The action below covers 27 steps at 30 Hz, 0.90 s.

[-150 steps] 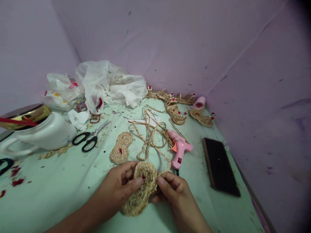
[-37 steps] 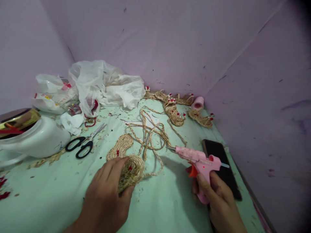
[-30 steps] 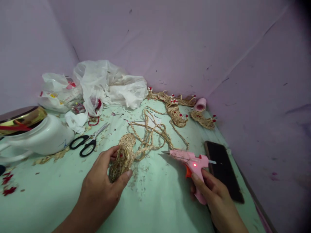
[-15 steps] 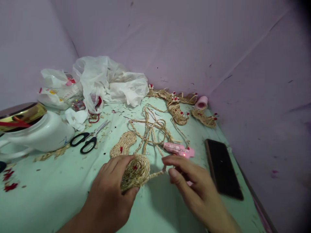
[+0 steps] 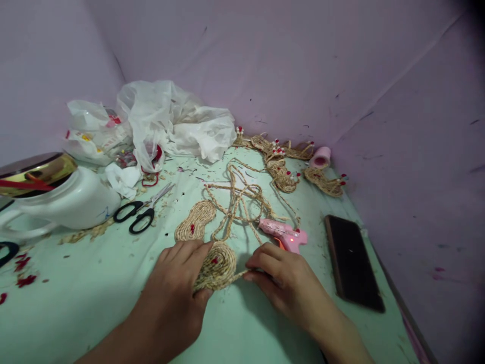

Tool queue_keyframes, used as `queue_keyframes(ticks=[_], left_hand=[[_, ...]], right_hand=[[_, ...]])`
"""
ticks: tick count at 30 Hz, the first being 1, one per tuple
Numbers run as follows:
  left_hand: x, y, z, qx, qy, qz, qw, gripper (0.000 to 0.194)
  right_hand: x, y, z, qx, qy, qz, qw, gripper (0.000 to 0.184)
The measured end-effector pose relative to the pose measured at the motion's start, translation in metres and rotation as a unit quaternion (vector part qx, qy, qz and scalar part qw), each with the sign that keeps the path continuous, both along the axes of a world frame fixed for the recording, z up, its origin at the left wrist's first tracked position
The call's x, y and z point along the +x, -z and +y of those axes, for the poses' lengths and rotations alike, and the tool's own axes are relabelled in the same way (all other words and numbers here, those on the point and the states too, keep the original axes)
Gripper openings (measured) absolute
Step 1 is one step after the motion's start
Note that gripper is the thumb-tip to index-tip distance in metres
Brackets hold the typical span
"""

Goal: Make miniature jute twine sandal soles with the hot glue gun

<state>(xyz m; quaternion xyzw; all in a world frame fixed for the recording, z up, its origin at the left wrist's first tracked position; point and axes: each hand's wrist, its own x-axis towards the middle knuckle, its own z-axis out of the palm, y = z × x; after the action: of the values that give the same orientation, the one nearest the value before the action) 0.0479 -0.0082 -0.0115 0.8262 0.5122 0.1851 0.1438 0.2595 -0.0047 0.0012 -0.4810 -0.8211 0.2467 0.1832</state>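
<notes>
My left hand [image 5: 176, 285] is closed around a coiled braided-straw piece [image 5: 216, 268] with a small red mark near its middle. From the coil's right side runs a straw braid [image 5: 239, 275], pinched between the thumb and fingers of my right hand [image 5: 278, 275]. Just beyond lies a second, flat straw coil [image 5: 196, 221], shaped like a sole, with a red mark too. Long loose loops of braid [image 5: 235, 202] spread over the green cloth behind my hands. A pink glue gun [image 5: 282, 233] with a lit red light rests just past my right hand.
Black-handled scissors [image 5: 142, 215] lie at left beside a white pot [image 5: 81, 199]. Plastic bags [image 5: 178, 121] sit against the wall. Several straw pieces with beaded pins [image 5: 280, 169] and a pink roll [image 5: 320, 157] lie at the back. A phone [image 5: 354, 263] lies at right.
My right hand has moved slightly left and its fingers have closed on the braid nearer the coil. The left hand keeps its hold. The view has shifted a little.
</notes>
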Motion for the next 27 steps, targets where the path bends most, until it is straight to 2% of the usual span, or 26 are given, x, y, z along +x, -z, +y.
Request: queue_keyframes(ticks=[4,9,17,22,27], left_hand=[[0.0,-0.001,-0.001,-0.023,0.017,0.001,1.0,0.047],[0.001,-0.002,-0.003,-0.031,0.027,0.01,0.999,0.05],[0.005,-0.001,-0.004,-0.084,0.035,0.045,0.995,0.046],[0.006,0.0,-0.008,-0.082,0.026,0.062,0.994,0.042],[0.013,0.002,-0.01,-0.05,-0.005,0.069,0.996,0.042]], right_hand=[[-0.003,0.008,-0.001,0.044,0.016,0.014,0.999,0.01],[-0.004,0.014,-0.004,0.039,0.02,0.019,0.999,0.017],[-0.013,0.02,-0.008,0.068,0.069,-0.069,0.993,0.013],[-0.018,0.027,-0.009,0.094,0.084,-0.084,0.988,0.013],[-0.019,0.026,-0.01,0.081,0.09,-0.091,0.988,0.013]])
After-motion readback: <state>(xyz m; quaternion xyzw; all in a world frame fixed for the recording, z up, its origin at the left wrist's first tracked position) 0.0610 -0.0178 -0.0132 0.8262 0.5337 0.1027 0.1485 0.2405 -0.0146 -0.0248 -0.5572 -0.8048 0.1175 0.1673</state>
